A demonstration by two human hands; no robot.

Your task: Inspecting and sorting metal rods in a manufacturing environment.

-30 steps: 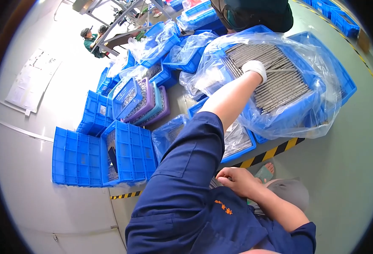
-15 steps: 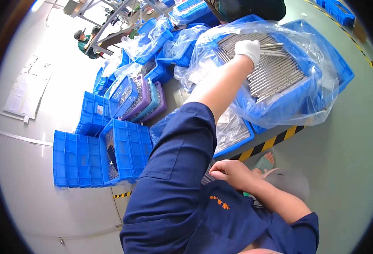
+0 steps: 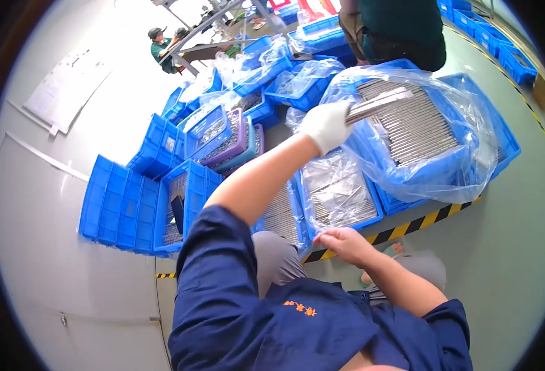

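Note:
My left hand [image 3: 327, 127], in a white glove, is closed around a bundle of metal rods [image 3: 379, 106]. It holds them above the left side of a large blue crate [image 3: 399, 200] lined with a clear plastic bag [image 3: 478, 162]. Inside that crate lie rows of similar rods [image 3: 424, 133]. Bare, my right hand [image 3: 348, 245] has its fingers curled together at the near edge of a smaller blue crate [image 3: 376, 207]. Clear film and rods fill this crate. Whether those fingers pinch anything I cannot make out.
Another crate of rods [image 3: 280, 213] lies left of the film-covered one. Stacked blue crates [image 3: 119, 201] and purple and teal baskets [image 3: 246, 139] of small parts stand at the left. A person [image 3: 402, 31] is beyond the lined crate. Yellow-black tape [image 3: 402, 232] marks the floor.
My left hand has come up out of the lined crate, back toward me, with the rods in its grip. My right hand has moved forward to the smaller crate's edge. The view has shifted.

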